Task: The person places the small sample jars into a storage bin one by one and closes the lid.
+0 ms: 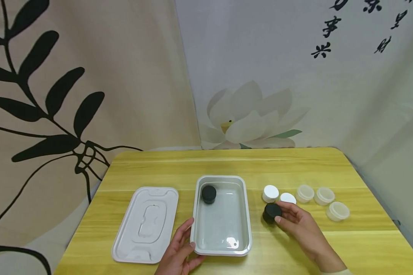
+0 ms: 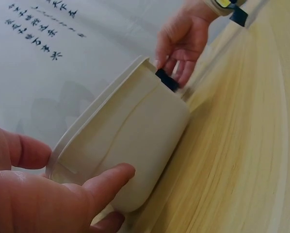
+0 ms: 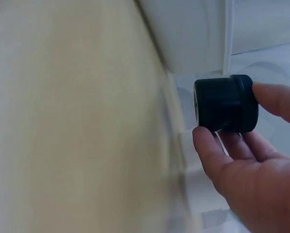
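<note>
A pale rectangular tub (image 1: 221, 229) stands on the table with one small black lidded jar (image 1: 208, 194) in its far left corner. My left hand (image 1: 180, 248) cups the tub's near left corner, its fingers spread along the rim and wall; the left wrist view shows the tub's outer wall (image 2: 135, 131) beside them. Right of the tub, my right hand (image 1: 301, 227) pinches a second black jar (image 1: 272, 213) between thumb and fingers. In the right wrist view this jar (image 3: 225, 104) lies sideways across the image, with the fingertips at its two ends.
Two white jars (image 1: 270, 193) stand just beyond the right hand, one partly hidden by it. Several translucent lidded cups (image 1: 338, 211) sit farther right. Left of the tub lies its flat white lid (image 1: 151, 225). A printed curtain (image 1: 148, 76) hangs behind the table (image 1: 151, 164).
</note>
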`<state>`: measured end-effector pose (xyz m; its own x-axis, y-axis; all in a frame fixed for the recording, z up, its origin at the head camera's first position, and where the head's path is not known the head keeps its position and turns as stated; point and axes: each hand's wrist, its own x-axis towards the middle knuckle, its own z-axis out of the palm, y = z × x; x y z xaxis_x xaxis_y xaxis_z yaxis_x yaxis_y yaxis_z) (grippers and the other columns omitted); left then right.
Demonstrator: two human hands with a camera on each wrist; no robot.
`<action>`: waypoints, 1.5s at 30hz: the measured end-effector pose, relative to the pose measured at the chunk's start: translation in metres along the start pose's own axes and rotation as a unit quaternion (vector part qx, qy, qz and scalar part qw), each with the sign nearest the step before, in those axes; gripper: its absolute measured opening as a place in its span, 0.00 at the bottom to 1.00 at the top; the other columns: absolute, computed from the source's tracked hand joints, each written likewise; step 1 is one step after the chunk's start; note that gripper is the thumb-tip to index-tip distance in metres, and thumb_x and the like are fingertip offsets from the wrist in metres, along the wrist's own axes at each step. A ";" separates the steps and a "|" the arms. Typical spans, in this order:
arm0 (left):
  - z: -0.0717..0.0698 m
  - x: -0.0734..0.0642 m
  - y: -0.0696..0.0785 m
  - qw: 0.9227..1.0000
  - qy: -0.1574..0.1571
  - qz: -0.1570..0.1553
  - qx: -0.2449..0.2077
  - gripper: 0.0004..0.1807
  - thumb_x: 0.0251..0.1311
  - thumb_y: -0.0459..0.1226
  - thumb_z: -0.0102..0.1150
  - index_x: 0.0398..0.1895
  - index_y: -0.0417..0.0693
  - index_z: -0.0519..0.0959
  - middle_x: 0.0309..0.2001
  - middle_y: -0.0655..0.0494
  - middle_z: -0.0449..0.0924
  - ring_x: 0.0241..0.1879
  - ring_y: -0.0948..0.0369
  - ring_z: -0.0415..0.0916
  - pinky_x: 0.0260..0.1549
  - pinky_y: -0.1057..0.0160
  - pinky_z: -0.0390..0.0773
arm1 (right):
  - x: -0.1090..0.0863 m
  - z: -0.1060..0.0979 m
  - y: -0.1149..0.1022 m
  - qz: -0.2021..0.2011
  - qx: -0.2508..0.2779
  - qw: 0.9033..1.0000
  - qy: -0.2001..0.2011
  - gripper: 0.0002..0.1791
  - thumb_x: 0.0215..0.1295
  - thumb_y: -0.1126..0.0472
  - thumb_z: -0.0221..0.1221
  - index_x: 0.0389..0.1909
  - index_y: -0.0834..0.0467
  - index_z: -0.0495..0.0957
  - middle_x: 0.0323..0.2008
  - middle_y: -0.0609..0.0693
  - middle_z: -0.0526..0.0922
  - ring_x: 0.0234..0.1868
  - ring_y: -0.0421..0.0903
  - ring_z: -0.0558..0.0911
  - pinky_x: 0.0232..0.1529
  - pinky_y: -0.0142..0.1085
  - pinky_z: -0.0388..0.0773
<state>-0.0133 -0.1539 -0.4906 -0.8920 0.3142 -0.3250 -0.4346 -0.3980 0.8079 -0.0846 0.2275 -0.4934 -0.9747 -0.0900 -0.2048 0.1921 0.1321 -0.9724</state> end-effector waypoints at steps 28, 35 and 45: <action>0.006 0.003 -0.004 1.000 0.021 -0.002 0.011 0.39 0.76 0.33 0.50 0.86 0.58 0.50 0.85 0.37 0.37 0.68 0.51 0.70 0.61 0.46 0.80 | 0.062 0.099 -0.081 -0.117 -0.081 0.976 -0.163 0.27 0.71 0.63 0.68 0.68 0.62 0.76 0.60 0.60 0.83 0.64 0.59 0.82 0.53 0.31 0.82; 0.006 0.002 -0.003 1.000 0.018 -0.003 0.021 0.40 0.77 0.34 0.50 0.87 0.56 0.48 0.85 0.37 0.36 0.67 0.52 0.71 0.59 0.47 0.81 | 0.063 0.123 -0.075 -0.135 -0.138 0.965 -0.179 0.26 0.71 0.65 0.66 0.67 0.68 0.75 0.61 0.62 0.83 0.62 0.61 0.83 0.62 0.55 0.80; 0.005 0.003 -0.002 0.999 0.017 0.001 0.029 0.40 0.77 0.33 0.49 0.87 0.54 0.45 0.85 0.36 0.37 0.67 0.54 0.70 0.58 0.48 0.82 | 0.062 0.147 -0.073 -0.145 -0.215 0.952 -0.163 0.24 0.67 0.67 0.68 0.62 0.67 0.78 0.58 0.61 0.85 0.58 0.58 0.85 0.62 0.55 0.80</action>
<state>-0.0144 -0.1478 -0.4905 -0.8971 0.2833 -0.3391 -0.4257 -0.3483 0.8352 -0.1419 0.0676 -0.4512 -0.8782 -0.4775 -0.0260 -0.2136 0.4402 -0.8721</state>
